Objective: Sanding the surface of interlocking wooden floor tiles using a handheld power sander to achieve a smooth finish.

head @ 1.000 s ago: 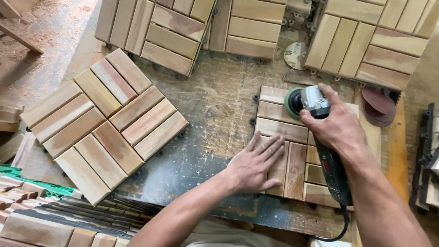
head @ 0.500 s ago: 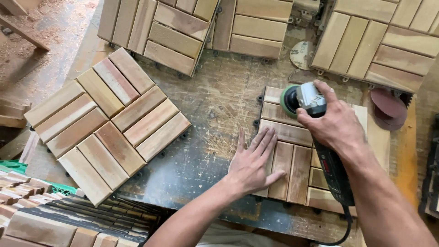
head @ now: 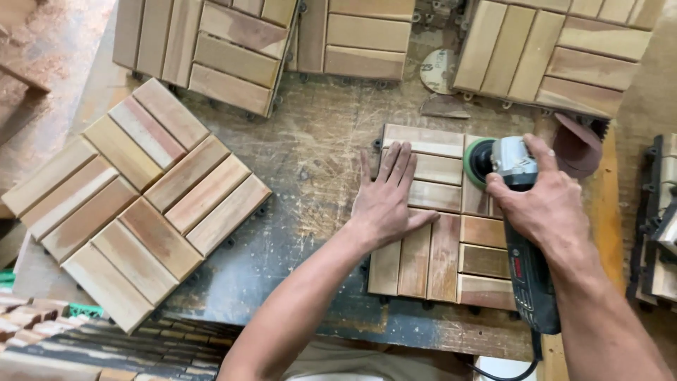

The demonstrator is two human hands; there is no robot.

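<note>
Here: left hand [head: 390, 197] flat, fingers together, on tile [head: 437, 219] near bench [head: 310, 155] front edge; right hand [head: 544, 204] clamped on sander [head: 518, 212].

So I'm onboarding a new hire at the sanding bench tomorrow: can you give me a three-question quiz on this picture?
1. True or false: the left hand lies flat on the wooden tile being sanded.
2. Which hand grips the power sander?
A. the left hand
B. the right hand
C. both
3. Fill in: the sander's green pad sits on the tile's far ______ corner.

Key
1. True: palm down, fingers spread over the slats.
2. B.
3. Right, beside the dark sanding disc lying on the workbench.
</note>
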